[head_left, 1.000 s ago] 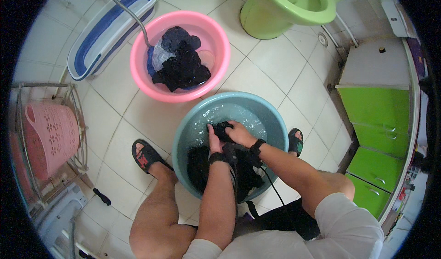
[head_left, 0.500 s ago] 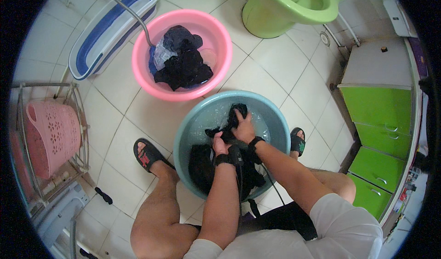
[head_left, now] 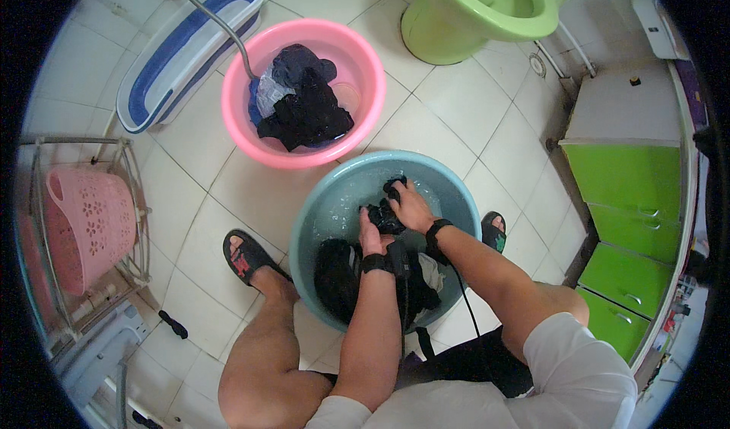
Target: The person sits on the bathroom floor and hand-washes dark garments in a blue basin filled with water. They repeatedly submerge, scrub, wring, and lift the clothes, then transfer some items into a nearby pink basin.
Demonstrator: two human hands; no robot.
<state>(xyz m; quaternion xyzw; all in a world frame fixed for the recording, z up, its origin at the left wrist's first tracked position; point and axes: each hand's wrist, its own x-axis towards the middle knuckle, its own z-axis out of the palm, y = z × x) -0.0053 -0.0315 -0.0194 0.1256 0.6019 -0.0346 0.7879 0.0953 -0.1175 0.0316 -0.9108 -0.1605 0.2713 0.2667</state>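
Over the teal basin (head_left: 465, 201) between my feet, both hands hold a wet, bunched black garment (head_left: 386, 217). My right hand (head_left: 413, 207) grips its far end, fingers curled round the cloth. At its near left side, my left hand (head_left: 370, 235) is closed against it, the fingers partly hidden by the cloth. In the near part of the basin lie more dark clothes (head_left: 334, 277), with a pale grey cloth (head_left: 433, 273) beside them. Soapy water (head_left: 338, 201) shows at the far left inside. Black straps with cables circle both wrists.
Beyond the basin stands a pink tub (head_left: 365, 136) of dark and pale blue clothes (head_left: 308, 106), a hose at its edge. Around are a folding blue-and-white tub (head_left: 163, 60), a green toilet (head_left: 449, 30), green cabinets (head_left: 623, 182), a pink basket (head_left: 91, 224) and a brush-like black object (head_left: 173, 325).
The black garment is bunched more tightly between my hands. My right hand has turned and shifted slightly right; my left has moved a little right. A pale cloth now shows under my right wrist.
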